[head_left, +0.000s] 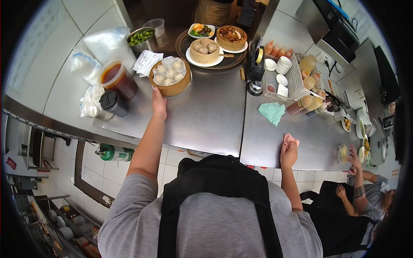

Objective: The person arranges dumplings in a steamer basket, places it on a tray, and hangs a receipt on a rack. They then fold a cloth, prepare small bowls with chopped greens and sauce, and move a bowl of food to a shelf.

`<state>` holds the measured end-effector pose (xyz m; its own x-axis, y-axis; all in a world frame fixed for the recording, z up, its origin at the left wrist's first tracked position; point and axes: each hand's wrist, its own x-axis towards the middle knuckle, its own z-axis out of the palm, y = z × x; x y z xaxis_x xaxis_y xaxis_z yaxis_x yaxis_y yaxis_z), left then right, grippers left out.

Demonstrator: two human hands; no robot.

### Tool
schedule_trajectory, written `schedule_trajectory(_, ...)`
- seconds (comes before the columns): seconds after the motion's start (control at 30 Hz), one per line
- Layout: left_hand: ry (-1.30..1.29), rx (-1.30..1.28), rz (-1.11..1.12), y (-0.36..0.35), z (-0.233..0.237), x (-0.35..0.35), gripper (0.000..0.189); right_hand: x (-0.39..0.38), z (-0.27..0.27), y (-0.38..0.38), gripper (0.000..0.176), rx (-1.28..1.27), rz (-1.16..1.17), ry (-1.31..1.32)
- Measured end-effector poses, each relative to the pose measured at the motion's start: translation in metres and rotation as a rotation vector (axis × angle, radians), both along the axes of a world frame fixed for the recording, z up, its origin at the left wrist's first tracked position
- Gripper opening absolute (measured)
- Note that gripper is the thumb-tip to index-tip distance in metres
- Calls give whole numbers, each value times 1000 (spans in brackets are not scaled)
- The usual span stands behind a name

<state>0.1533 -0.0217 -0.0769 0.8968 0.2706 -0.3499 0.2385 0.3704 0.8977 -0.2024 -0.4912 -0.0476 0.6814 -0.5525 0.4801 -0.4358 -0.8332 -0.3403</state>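
Observation:
My left hand (159,105) reaches out to the near side of a round bamboo steamer (175,89) and grips its edge; part of the fingers is hidden. Several pale dumplings (170,72) lie on white paper inside, and a pale plate rim shows under the steamer. My right hand (288,155) is closed around a bunched pink cloth (291,140) near the counter's front edge. A mint-green cloth (272,113) lies farther back from that hand.
A brown tray (183,45) at the back holds several dishes. Left stand a tub of dark red liquid (119,81), a black-lidded cup (114,104) and plastic bags. Right are a call bell (254,88), white baskets (297,84) and sauce bottles. Co-workers (365,202) stand at far right.

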Motion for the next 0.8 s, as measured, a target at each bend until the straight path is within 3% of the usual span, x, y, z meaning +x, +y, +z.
schedule_trajectory(0.1,-204,161,-63,0,-20,-9,80,-1,4,0,15,38,-12,33)
schedule_trajectory(0.17,-189,181,-41,-1,-18,-16,79,-3,0,-4,15,50,-22,28)
schedule_trajectory(0.27,-28,226,-33,-14,31,-20,78,-4,-1,-5,17,56,-11,9)
schedule_trajectory(0.4,92,295,-34,-13,43,23,73,-4,-1,-6,17,37,29,0)
schedule_trajectory(0.47,148,490,-125,-7,41,43,67,-3,0,-6,19,46,32,-8)
schedule_trajectory(0.67,107,505,-230,-1,62,46,53,-5,2,-7,19,66,42,-20)
schedule_trajectory(0.8,78,668,-299,12,88,46,48,-5,-2,-12,18,83,59,-37)
